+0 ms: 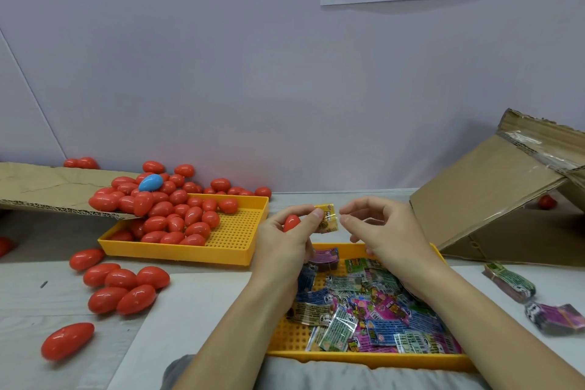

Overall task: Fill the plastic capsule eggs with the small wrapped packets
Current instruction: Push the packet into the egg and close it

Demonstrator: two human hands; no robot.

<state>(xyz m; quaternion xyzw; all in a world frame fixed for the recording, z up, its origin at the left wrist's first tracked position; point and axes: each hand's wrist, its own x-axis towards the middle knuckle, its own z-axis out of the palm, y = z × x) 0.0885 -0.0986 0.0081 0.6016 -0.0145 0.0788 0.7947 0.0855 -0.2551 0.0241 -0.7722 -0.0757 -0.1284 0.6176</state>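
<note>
Left hand (pixel 286 231) holds a red plastic capsule egg (pixel 291 222) in its curled fingers, and its thumb-and-finger grip also pinches a small yellow wrapped packet (pixel 327 218) by its left edge; the packet stands upright, just right of the egg, above the yellow perforated tray of packets (pixel 364 354); right hand (pixel 376 228), grip narrow and apparently empty, pinching toward the packet's right edge; the egg looks closed, so I judge it must open before the packet goes in.

The left hand (pixel 286 232) covers most of a red capsule egg (pixel 291 222); print on the wrapped packets (pixel 373 310) is too small to read.
</note>
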